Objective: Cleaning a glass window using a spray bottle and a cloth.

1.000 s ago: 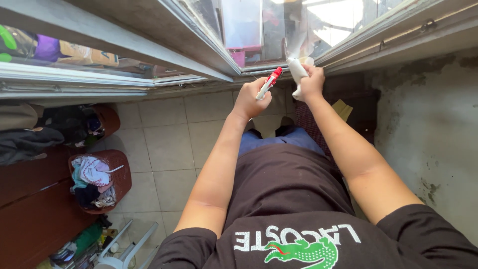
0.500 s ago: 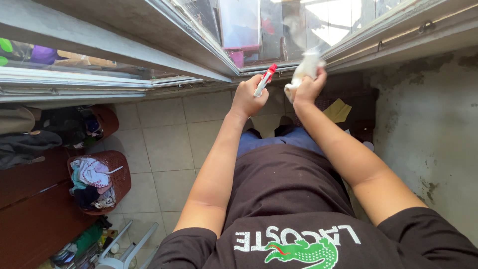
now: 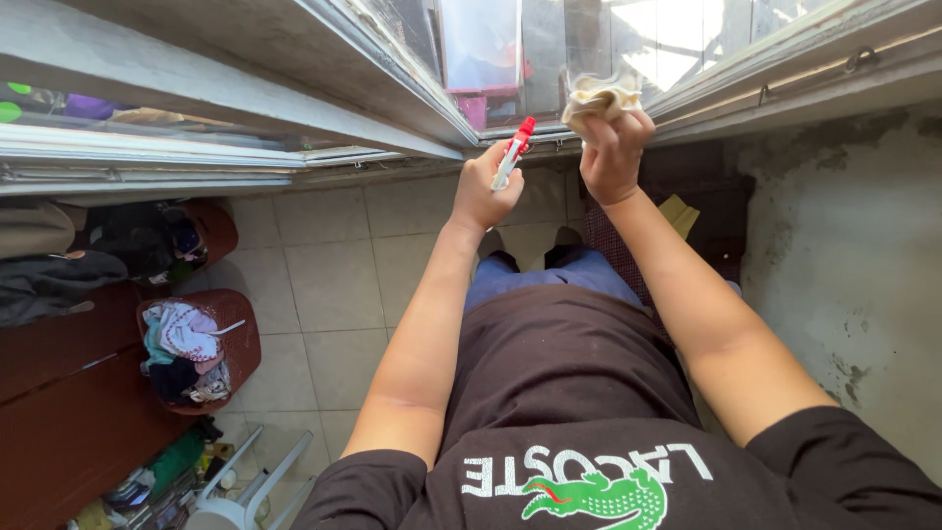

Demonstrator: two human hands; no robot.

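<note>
Having lifted since the earlier frame, the right hand [image 3: 612, 157] is clenching the cloth [image 3: 600, 94] against the window glass [image 3: 549, 49], while the left hand [image 3: 484, 191], just below the pane, is gripping the red-capped bottle [image 3: 513, 153], its long axis pointing at the glass

beige tiled floor [image 3: 324, 285], stained grey wall [image 3: 844, 255], sunlit window [image 3: 589, 44], red laundry basket [image 3: 240, 344], white plastic chair [image 3: 245, 491]

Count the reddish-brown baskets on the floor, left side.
2. One basket heaped with clothes sits on the tiles at mid-left; the other basket is above it in the frame, nearer the window frame, holding dark items. More may be hidden beyond the left edge.
</note>
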